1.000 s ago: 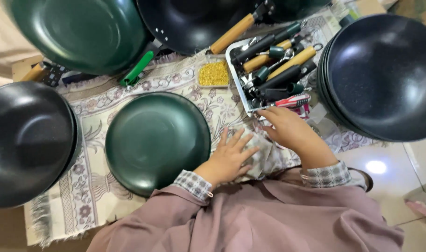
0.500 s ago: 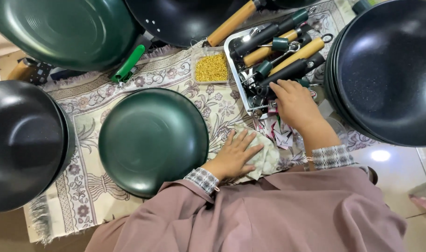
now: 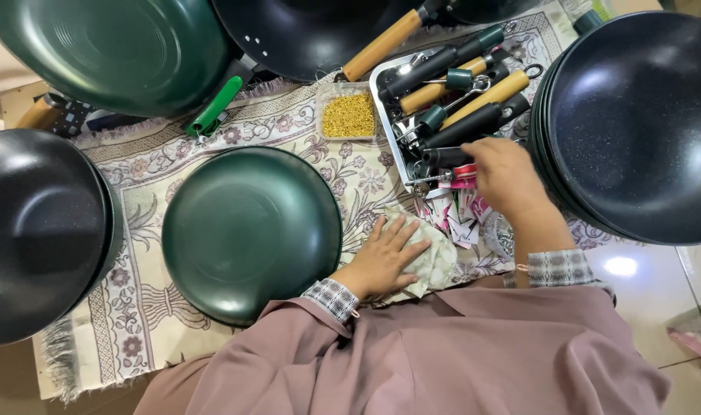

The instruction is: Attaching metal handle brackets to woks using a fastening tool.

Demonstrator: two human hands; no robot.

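Observation:
A dark green pan without a handle lies face up on a patterned mat in front of me. My left hand rests flat, fingers spread, on a pale cloth just right of that pan. My right hand reaches over small pink and white paper packets to the near edge of a metal tray filled with black and wooden pan handles. Its fingertips touch a black handle; whether it grips it is hidden.
A small clear box of yellow screws sits left of the tray. Stacked black pans stand at the right and the left. A large green pan with a green handle and a black pan lie at the back.
My right hand has moved from the paper packets up to the tray of handles. My left hand stays on the cloth.

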